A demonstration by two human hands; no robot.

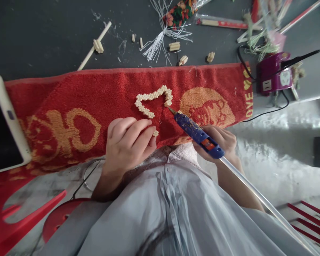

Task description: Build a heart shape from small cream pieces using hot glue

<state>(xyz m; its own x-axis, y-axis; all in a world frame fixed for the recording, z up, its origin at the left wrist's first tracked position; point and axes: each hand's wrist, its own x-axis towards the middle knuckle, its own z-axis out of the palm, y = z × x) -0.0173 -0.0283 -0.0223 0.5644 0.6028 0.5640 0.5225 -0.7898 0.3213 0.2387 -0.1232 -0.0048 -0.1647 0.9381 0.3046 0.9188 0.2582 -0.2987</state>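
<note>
My right hand (224,142) is wrapped around a blue hot glue gun (192,129), and a long clear glue stick (256,197) runs out of its back end. The gun's metal tip is close to the right end of a cream chain of small flower-like pieces (150,96), bent into an open, partial heart outline. Whether tip and chain touch, I cannot tell. Pinched in my left hand (130,138) is a small cream flower-shaped piece (155,133), partly hidden by the fingers. Both hands are over the near edge of a red towel (114,92) with orange patterns.
On the dark table (50,35) beyond the towel are a thin stick (104,31), white strings (158,44) and several small cream bundles (174,46). A tablet-like device (5,124) lies at left. A purple box with a cable (274,73) stands at right.
</note>
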